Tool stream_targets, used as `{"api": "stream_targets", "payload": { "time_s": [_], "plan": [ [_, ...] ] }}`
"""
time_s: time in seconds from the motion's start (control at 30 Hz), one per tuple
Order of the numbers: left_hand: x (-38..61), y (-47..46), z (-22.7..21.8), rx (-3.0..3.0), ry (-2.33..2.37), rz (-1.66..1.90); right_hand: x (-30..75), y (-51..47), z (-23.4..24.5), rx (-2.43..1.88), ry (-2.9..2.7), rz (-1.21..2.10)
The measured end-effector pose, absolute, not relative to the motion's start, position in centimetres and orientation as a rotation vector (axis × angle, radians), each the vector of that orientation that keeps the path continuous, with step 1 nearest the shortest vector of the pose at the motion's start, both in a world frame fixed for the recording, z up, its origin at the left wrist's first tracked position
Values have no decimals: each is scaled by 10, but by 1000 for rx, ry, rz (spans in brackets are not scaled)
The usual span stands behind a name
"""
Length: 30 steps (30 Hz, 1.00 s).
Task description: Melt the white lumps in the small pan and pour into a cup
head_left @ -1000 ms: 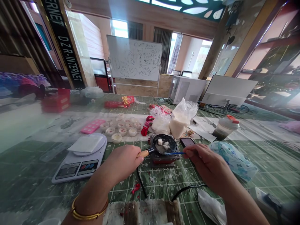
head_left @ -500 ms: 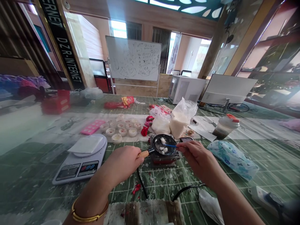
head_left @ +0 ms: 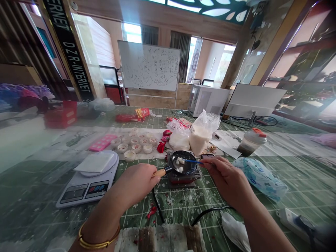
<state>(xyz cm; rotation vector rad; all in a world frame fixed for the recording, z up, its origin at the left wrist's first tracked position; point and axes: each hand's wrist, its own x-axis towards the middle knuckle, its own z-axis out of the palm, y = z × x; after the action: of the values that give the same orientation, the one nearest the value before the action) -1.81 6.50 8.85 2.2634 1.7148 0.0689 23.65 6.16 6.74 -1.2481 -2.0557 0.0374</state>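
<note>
My left hand (head_left: pixel 144 178) is wrapped round the wooden handle of a small black frying pan (head_left: pixel 191 167). The pan rests on a small hot plate (head_left: pixel 181 180) with a dark red base. Inside it lie white lumps (head_left: pixel 180 161) and some clear-looking liquid, though I cannot tell exactly what they are. From the right, my right hand (head_left: pixel 220 175) pinches a thin blue stick (head_left: pixel 193 161), whose far end touches the lumps. Below the hot plate, a black cable (head_left: pixel 158 204) runs toward me.
Left stands a kitchen scale (head_left: pixel 89 182) bearing a white sheet. Several small filled cups (head_left: pixel 135 148), a pink mould (head_left: pixel 103 142), red roses (head_left: pixel 161 147) and a bag of white granules (head_left: pixel 201 138) lie beyond. On the right are a shaker bottle (head_left: pixel 252 141), a wipes pack (head_left: pixel 261 178) and a power strip (head_left: pixel 294 224).
The blue stick's tip has shifted a little left, and the white lumps have moved toward the pan's left side. My left hand still holds the handle.
</note>
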Motion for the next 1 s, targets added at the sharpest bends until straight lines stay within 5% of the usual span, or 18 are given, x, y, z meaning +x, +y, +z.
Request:
{"api": "stream_targets", "payload": {
  "time_s": [1.0],
  "plan": [
    [-19,65,89,2254,1709,55,227,59,65,-1174,-2056,164]
  ]
}}
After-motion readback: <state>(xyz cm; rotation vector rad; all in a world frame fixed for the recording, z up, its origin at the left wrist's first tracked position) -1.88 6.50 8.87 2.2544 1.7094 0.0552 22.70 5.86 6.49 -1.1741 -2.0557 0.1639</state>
